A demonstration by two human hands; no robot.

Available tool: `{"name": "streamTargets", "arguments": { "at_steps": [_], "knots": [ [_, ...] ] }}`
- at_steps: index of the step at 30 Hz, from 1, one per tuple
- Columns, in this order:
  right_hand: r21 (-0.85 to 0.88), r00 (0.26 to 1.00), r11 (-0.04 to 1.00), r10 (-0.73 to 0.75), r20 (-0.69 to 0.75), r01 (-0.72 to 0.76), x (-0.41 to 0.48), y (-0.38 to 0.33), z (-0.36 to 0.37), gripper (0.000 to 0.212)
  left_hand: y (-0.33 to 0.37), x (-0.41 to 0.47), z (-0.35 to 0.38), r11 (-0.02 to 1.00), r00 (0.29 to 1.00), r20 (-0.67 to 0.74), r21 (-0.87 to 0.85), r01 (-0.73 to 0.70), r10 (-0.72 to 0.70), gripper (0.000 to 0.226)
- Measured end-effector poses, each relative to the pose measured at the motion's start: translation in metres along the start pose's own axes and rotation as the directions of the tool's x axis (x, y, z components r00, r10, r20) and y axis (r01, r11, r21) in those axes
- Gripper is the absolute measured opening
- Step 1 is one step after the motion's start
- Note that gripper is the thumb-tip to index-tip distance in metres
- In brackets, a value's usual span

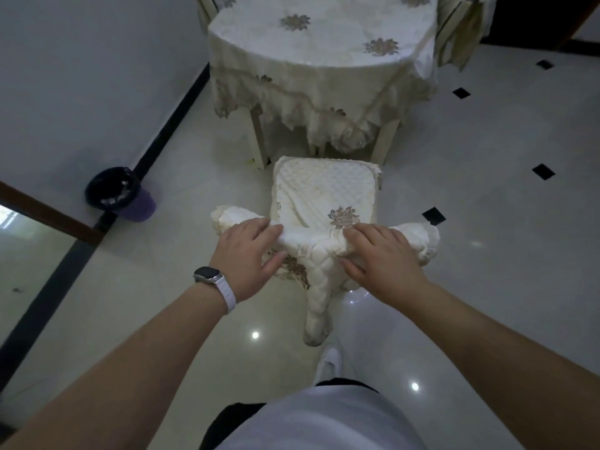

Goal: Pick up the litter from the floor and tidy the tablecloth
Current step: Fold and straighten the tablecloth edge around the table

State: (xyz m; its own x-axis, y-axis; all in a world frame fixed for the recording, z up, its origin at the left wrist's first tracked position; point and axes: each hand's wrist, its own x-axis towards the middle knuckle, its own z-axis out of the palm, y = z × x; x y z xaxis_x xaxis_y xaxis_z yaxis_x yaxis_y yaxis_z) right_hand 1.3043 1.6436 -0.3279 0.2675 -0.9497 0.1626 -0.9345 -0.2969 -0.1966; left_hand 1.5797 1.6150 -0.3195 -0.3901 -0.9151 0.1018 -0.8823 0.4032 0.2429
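Tablecloth [311,50]: one, draped over the round worktop [258,138] beyond the chair; near hem uneven, bunched low at the right leg.
Bin [120,194]: one, by the left wall, pale scraps inside.
Litter: none seen loose on the floor [487,254]; a dark speck far left is too small to tell.
Left hand [250,251]: watch [207,275] on the wrist; fingers over the chair back, thumb beneath, gripping the chair cover [324,196].
Right hand [380,258]: same grip, just beside it.
Chairs: one in front; what look like two more behind the worktop.
Black floor insets [543,172]: four, right.
Risk, chair: pushed in, it could trap the bunched hem.
Risk, cover: a hard tug might pull it off the back.
Risk, floor: glossy, so the chair may skid.
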Motion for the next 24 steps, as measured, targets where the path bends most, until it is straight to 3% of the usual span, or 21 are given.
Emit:
{"name": "streamTargets", "arguments": {
  "at_steps": [9, 24],
  "knots": [
    [0.005, 0.997, 0.999, -0.047, -0.065, 0.047, 0.013, 0.012, 0.015, 0.045, -0.022, 0.021, 0.015, 0.996, 0.996, 0.063, -0.058, -0.061, 0.064, 0.059],
    [-0.016, 0.971, 0.99, 0.136, -0.199, -0.142, 0.077, -0.02, 0.014, 0.045, -0.099, 0.103, 0.009, 0.946, 0.944, -0.157, -0.105, -0.308, 0.29, 0.05]
  ]
}}
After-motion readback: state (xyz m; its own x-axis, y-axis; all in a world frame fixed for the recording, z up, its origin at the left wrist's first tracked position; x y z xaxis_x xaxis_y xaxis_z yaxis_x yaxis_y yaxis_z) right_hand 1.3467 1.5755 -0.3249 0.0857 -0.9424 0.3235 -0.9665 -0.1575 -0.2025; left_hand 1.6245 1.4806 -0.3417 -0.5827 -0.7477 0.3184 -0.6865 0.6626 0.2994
